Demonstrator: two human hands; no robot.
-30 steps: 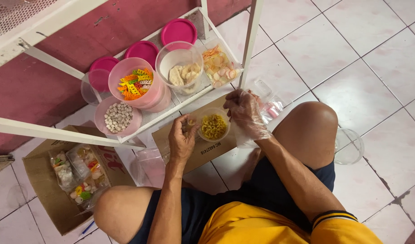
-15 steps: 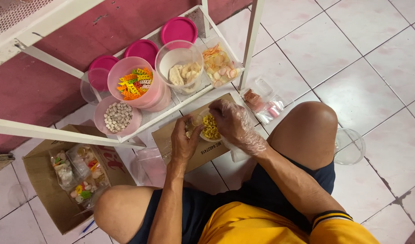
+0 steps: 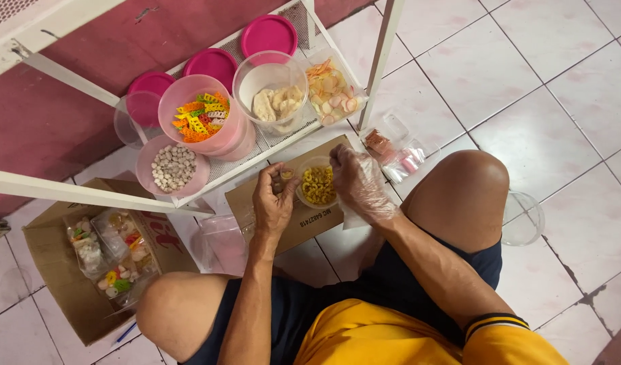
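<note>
1. Right hand (image 3: 360, 184), in a clear glove, covers the right rim of the bowl (image 3: 317, 186); fingers curled, grasp unclear.
2. Left hand (image 3: 273, 203) has fingertips pinched on a small yellow piece at the bowl's left rim.
3. Bowl of yellow rings sits on a cardboard sheet (image 3: 297, 216), partly hidden by both hands.
4. Rack (image 3: 236, 165) carries pink tubs.
5. Floor (image 3: 527, 81): pale tiles; box (image 3: 60, 284) cut off by knee.

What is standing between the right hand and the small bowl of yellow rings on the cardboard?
Nothing visible. The right hand, in a clear plastic glove, is already at the rim of the small bowl of yellow rings, fingers over it. The left hand is at the bowl's other side.
</note>
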